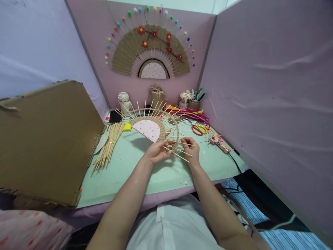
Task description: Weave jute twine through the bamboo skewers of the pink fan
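A half-round fan frame of thin wooden sticks is held up over the table. Its core is woven twine [162,129] with a white, red-dotted half-circle of cloth [147,130]. Farther out, a band of twine [177,130] curves across the sticks. My left hand [159,151] is closed around the frame's lower right part, some fingers behind the sticks. At the lower right end of the outer band, my right hand [190,150] pinches the twine beside the sticks. Its fingertips partly hide the exact spot. Stick ends stick out past both hands.
A bundle of sticks [110,144] lies left, beside a large cardboard sheet [49,146]. Scissors [199,130], coloured pipe cleaners [188,113] and a patterned glue gun [220,143] with a cord lie right. Behind stand a bottle [125,102] and twine roll [157,95]. A finished fan [152,38] hangs above.
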### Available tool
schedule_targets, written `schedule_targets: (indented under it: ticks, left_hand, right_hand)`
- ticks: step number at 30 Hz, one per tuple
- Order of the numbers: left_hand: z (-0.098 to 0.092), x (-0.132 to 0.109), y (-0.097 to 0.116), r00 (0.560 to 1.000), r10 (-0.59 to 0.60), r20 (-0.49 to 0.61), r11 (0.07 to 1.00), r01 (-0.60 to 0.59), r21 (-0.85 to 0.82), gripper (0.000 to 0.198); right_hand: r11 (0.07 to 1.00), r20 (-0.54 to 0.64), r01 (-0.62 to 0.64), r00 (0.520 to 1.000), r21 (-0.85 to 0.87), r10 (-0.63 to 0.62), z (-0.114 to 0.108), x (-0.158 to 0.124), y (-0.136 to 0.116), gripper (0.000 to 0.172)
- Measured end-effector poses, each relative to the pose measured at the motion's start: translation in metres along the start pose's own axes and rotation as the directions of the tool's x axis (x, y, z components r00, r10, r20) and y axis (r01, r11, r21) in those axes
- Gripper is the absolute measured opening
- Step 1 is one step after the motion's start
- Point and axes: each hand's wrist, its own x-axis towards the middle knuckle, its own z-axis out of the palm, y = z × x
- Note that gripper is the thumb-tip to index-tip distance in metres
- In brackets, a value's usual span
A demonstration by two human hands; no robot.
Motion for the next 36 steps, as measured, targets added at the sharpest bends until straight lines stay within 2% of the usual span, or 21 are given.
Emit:
schedule_targets:
  ticks: [7, 12, 19, 23, 25, 27, 31, 36]
  left_hand:
    - [0.003, 0.000, -0.004, 0.996, -0.081, 0.048, 0.997, 0.082, -0.017, 0.059]
    - [0.002, -0.001, -0.002, 0.994, -0.033, 0.101, 0.999, 0.034, -0.008, 0.062]
    - [-0.003, -0.001, 0.004, 0.998, 0.032, 0.060, 0.999, -0.034, 0.037, 0.062]
    - [-0.006, -0.002, 0.009, 0.998, 0.063, 0.010, 0.996, -0.064, 0.061, 0.061]
    - [-0.009, -0.003, 0.012, 0.997, 0.072, -0.003, 0.995, -0.071, 0.066, 0.062]
    - [-0.011, -0.003, 0.015, 0.997, 0.076, -0.009, 0.995, -0.075, 0.066, 0.063]
    - [-0.013, -0.004, 0.019, 0.997, 0.079, -0.022, 0.993, -0.077, 0.086, 0.063]
    - [-0.014, -0.006, 0.021, 0.997, 0.066, -0.046, 0.990, -0.060, 0.124, 0.063]
  right_hand:
    - [0.998, -0.010, 0.013, 1.000, 0.058, -0.013, 0.001, -0.001, 0.002, 0.023]
    - [0.999, -0.010, 0.026, 1.000, 0.046, -0.025, 0.000, -0.001, 0.001, 0.026]
    - [1.000, -0.098, 0.002, 0.995, -0.018, -0.004, -0.003, -0.002, -0.010, 0.027]
    - [1.000, -0.085, 0.012, 0.996, -0.002, -0.012, -0.005, -0.002, -0.008, 0.025]
    - [0.997, -0.051, 0.070, 0.996, -0.021, -0.071, -0.007, -0.001, -0.004, 0.022]
    - [0.981, -0.016, 0.178, 0.983, -0.082, -0.180, -0.011, 0.000, -0.001, 0.018]
    - [0.894, 0.040, 0.380, 0.924, -0.238, -0.381, -0.021, 0.001, -0.001, 0.012]
    - [0.842, -0.001, 0.440, 0.886, -0.313, -0.463, -0.024, -0.001, -0.005, 0.010]
